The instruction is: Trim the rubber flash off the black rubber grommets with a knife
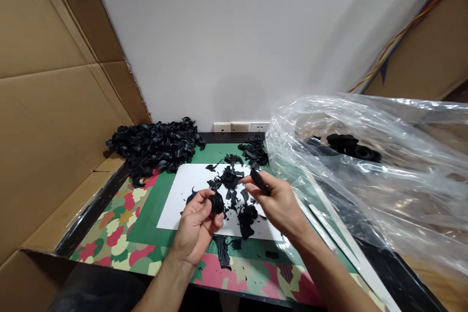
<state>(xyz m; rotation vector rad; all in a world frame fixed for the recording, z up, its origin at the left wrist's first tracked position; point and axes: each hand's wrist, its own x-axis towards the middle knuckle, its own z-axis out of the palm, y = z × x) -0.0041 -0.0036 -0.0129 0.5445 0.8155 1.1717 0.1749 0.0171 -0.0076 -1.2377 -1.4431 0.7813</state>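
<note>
Between the thumb and fingers of my left hand [197, 224] is a black ribbed rubber part [217, 202], held over a white sheet [170, 209]. My right hand [276, 200] grips a black-handled tool [260, 183] to the right of the part, not touching it; a thin tip seems to point left from it. Black rubber scraps [247, 219] lie scattered on the sheet around and between both hands. Another strip [222, 251] lies just in front of the sheet, beside my left wrist.
A heap of black scraps [157, 146] stands at the back left, a smaller pile [255, 150] at the back centre. Cardboard [58, 107] rises on the left. A clear plastic bag [365, 180] with round black parts [343, 142] covers the right side. Wall sockets [240, 127] sit behind.
</note>
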